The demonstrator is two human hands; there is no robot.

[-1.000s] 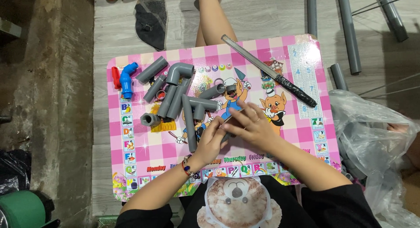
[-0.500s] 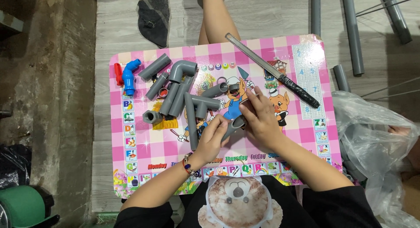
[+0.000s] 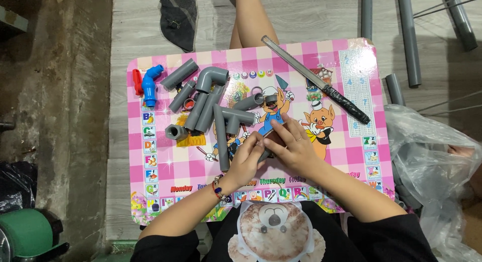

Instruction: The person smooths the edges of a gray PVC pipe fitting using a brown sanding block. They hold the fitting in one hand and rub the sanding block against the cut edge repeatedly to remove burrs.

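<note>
Both hands — left hand (image 3: 247, 159), right hand (image 3: 291, 144) — grip a grey pipe fitting (image 3: 264, 152) (mostly hidden).

Far left of the hands, green drum (image 3: 27, 234); right, clear plastic bag (image 3: 432, 161); beyond, long grey pipes (image 3: 409, 38) and dark cloth (image 3: 179, 18).

- small object between left hand (image 3: 247, 159) and right hand (image 3: 291, 144) mostly covered by fingers, kind unclear
- green machine (image 3: 27, 237) cut by bottom-left edge
- grey pipes (image 3: 409, 36) cut at top
- plastic bag (image 3: 434, 161) contents unreadable
</note>
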